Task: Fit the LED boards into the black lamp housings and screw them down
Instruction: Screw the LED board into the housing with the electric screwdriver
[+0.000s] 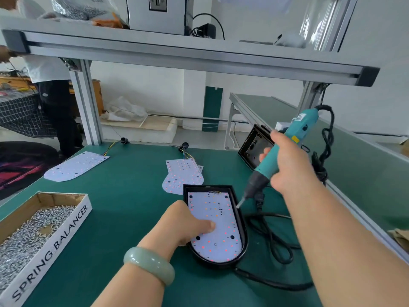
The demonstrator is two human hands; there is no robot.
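Observation:
A black lamp housing [242,231] lies on the green table in front of me with a white LED board [218,222] seated inside it. My left hand [183,224] rests on the housing's left edge and its thumb presses down on the board. My right hand [290,165] grips a teal electric screwdriver [281,151], tilted, its bit tip hovering just above the housing's upper right rim. Two loose LED boards [181,176] with coloured wires lie stacked behind the housing, another LED board [75,166] further left. A second black housing [254,145] leans upright at the right.
A cardboard box [73,220] marked SPRING BALANCER, full of small screws, stands at the left front. The screwdriver's black cable [274,247] loops over the table to the right of the housing. An aluminium frame post [87,103] stands at the back left, where a person stands beyond.

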